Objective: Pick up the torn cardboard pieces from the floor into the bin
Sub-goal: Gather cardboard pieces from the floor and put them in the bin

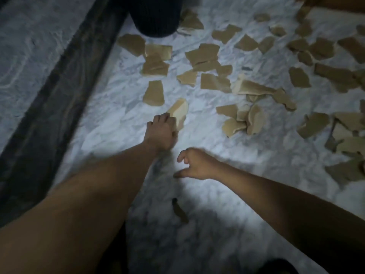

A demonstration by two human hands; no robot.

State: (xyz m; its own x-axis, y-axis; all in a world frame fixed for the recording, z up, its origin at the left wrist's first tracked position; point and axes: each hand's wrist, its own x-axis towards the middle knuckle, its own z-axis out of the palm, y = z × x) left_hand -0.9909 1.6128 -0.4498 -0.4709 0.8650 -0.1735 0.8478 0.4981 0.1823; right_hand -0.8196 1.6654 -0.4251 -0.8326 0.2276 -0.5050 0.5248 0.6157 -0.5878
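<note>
Your right hand hovers over the marble floor, fingers loosely curled, empty. Further out, your left hand grasps one cardboard piece by its near end. Beyond it, torn pieces lie scattered across the floor. The dark ribbed bin stands farthest, with pieces near its base.

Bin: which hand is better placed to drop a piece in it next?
Left. The left hand grips a piece and is nearer the bin; the right hand holds nothing.
</note>
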